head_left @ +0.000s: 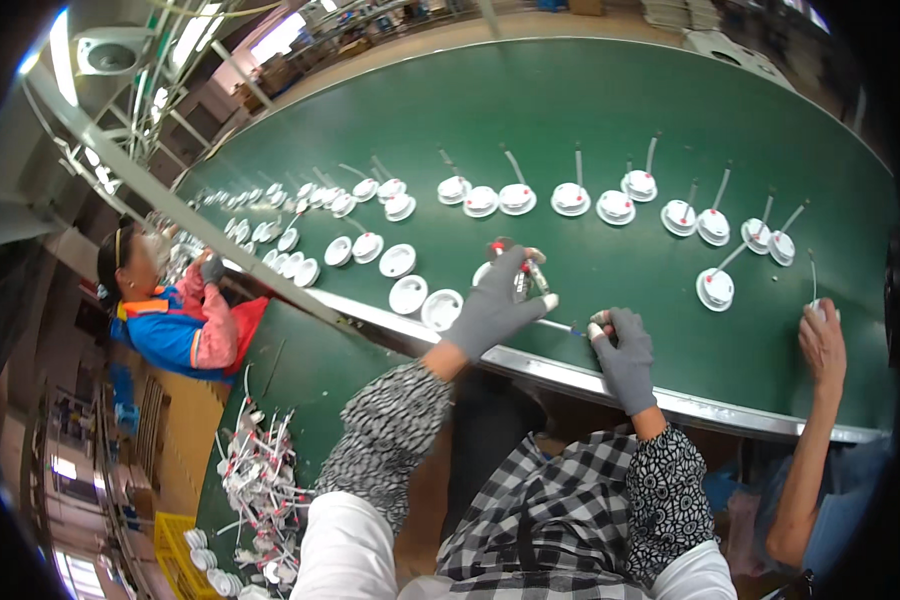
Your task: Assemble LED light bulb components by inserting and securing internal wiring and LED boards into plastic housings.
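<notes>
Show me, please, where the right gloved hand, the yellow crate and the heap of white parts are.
Right gloved hand (627, 362): head view, back of the hand.
Yellow crate (170, 537): head view, side wall.
Heap of white parts (264, 475): head view, near its middle.

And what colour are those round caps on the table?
White caps, some with red spots; best in head view.

Green table (610, 100), metal rim (560, 370) on near edge. Open white cups (408, 294) just beyond rim. Farther from rim, long row of tubed white caps (571, 199). Across rim, green side bench (345, 395): tangled heap (260, 470).
</notes>
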Demonstrator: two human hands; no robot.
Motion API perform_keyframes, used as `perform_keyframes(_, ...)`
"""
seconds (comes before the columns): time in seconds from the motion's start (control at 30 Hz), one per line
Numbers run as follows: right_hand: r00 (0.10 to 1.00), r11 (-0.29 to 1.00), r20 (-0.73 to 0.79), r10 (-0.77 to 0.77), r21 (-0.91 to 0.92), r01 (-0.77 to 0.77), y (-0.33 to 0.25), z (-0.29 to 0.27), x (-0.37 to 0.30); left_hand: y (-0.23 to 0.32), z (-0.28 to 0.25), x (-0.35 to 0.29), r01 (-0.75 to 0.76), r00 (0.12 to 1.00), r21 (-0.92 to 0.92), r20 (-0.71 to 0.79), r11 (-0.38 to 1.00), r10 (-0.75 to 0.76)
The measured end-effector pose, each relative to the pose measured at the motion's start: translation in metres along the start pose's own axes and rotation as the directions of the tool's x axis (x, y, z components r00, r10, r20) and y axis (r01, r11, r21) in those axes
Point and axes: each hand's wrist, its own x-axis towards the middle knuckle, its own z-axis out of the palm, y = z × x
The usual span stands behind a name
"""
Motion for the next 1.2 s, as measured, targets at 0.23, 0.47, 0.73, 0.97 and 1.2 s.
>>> perform_keyframes(0.23, 0.992, 0.994, -0.091, 0.089, 0.077, -0.082, 0.019, -0.022, -0.007, 0.001, 0.037, 0.043, -0.048, 0.987, 0.232, 0.162, 0.972, 0.01)
perform_keyframes(0.47, 0.991, 0.994, -0.094, 0.096, 0.07, -0.09, 0.019, -0.02, -0.007, 0.013, 0.02, 0.039, -0.016, 0.999, 0.08, -0.043, 0.997, 0.019)
perform_keyframes(0.73, 0.99, 0.993, -0.1, 0.1, 0.067, -0.094, 0.02, -0.019, -0.007, -0.033, 0.064, 0.056, -0.14, 0.985, 0.7, 0.029, 0.701, 0.167)
perform_keyframes(0.97, 0.976, 0.945, -0.088, 0.197, 0.28, -0.166, 0.024, -0.018, -0.007, 0.006, 0.056, 0.06, -0.159, 0.957, -0.081, -0.257, 0.984, 0.134)
perform_keyframes(1.2, 0.966, 0.734, 0.015, 0.26, 0.647, -0.207, 0.003, -0.038, -0.004, 0.035, 0.059, 0.049, -0.429, 0.873, 0.006, -0.255, 0.903, 0.416)
